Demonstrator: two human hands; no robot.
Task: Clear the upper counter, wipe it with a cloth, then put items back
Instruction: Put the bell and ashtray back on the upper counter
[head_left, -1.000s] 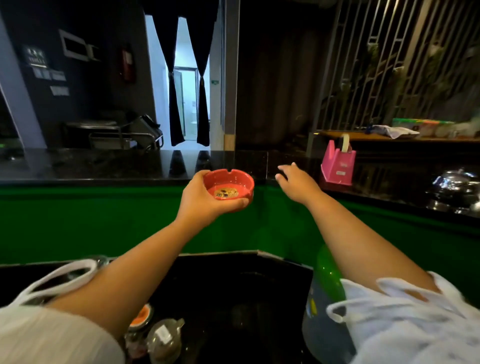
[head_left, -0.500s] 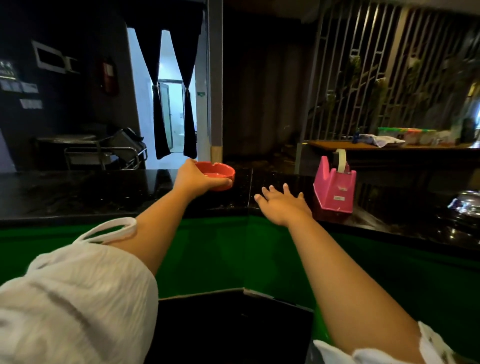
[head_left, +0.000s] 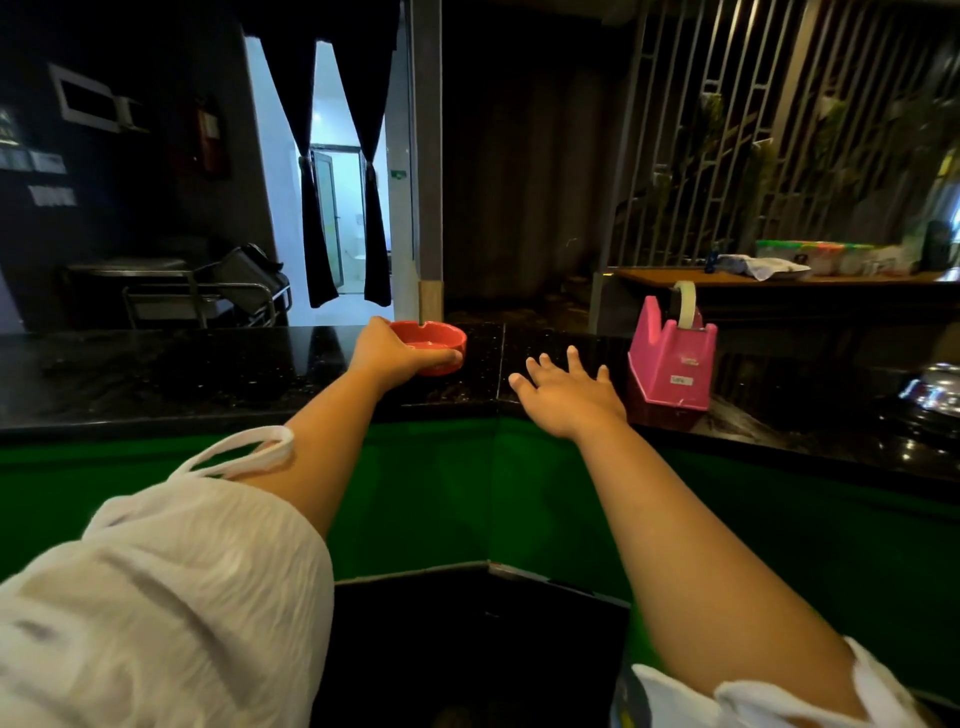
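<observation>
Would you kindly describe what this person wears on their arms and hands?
The left sleeve and right sleeve are loose, white, crinkled fabric; a white looped strap hangs at the left one's hem. Forearms are bare, and the left hand and right hand show no gloves, watch or rings.
</observation>
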